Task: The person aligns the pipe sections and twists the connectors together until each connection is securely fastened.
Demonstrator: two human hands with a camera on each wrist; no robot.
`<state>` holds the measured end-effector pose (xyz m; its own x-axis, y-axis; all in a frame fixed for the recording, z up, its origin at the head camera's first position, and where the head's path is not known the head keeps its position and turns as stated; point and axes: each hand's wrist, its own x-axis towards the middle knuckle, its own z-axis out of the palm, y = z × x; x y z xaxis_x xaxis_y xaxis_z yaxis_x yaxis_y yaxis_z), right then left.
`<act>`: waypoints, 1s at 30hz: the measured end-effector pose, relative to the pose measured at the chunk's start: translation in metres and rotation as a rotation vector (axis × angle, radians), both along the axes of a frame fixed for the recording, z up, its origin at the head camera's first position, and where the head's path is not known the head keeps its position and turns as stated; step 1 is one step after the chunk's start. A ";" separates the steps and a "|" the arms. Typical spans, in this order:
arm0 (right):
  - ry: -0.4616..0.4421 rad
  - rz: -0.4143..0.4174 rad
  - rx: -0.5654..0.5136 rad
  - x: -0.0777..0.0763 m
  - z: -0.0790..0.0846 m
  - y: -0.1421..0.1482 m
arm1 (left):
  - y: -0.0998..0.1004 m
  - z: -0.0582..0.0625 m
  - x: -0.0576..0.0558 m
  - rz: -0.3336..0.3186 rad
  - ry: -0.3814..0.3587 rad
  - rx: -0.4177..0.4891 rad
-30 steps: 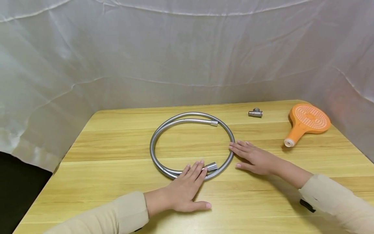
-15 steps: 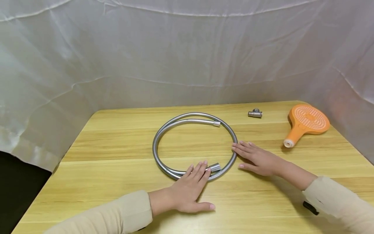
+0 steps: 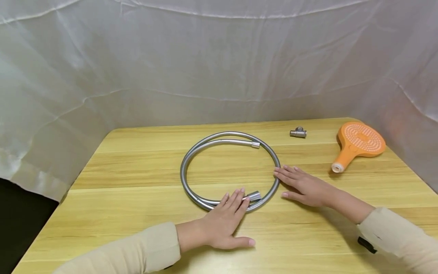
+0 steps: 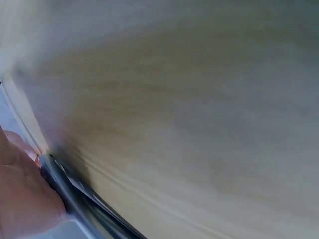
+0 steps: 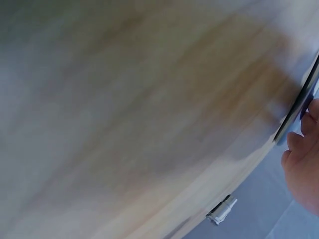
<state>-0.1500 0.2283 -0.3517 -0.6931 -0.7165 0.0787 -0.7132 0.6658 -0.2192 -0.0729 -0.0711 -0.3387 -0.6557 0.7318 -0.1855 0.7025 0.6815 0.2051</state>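
A silver shower hose [image 3: 184,171] lies coiled in a ring on the wooden table, one metal end at the top of the loop and a wider conical end near the bottom. My left hand [image 3: 224,224] lies flat with straight fingers over the lower part of the coil, beside the conical end. At the coil's right side, the fingertips of my right hand [image 3: 308,187] rest on the hose, fingers extended. In the left wrist view the hose [image 4: 79,199] runs under the left hand [image 4: 25,194]. The right wrist view shows the right hand [image 5: 304,159] against the hose at the edge.
An orange shower head [image 3: 362,139] lies at the table's right, its handle pointing toward me. Near the back edge sits a small metal tee fitting [image 3: 298,132]. Pale cloth [image 3: 219,64] hangs behind and beside the wooden table [image 3: 130,167].
The coiled hose has slid a little to the right, with both hands moving along with it. The shower head and fitting stay in place.
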 end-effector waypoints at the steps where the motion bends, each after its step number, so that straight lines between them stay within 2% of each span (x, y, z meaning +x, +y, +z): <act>1: 0.004 0.001 -0.002 0.000 0.000 0.000 | 0.000 0.001 0.000 0.002 -0.007 0.000; 10: -0.025 -0.019 -0.001 -0.001 0.002 -0.005 | -0.008 0.007 -0.004 -0.011 -0.067 0.025; 13: -0.010 -0.022 -0.009 -0.001 0.004 -0.005 | -0.010 0.011 -0.007 -0.028 -0.054 0.042; 20: 0.200 0.042 -0.104 -0.005 0.010 -0.001 | -0.017 0.016 -0.020 -0.055 0.067 0.082; 24: 0.288 0.067 -0.142 -0.007 0.016 0.005 | -0.020 0.021 -0.027 -0.017 0.091 0.058; 30: 0.334 0.038 -0.197 -0.007 0.026 0.016 | -0.026 0.026 -0.039 0.051 0.086 0.060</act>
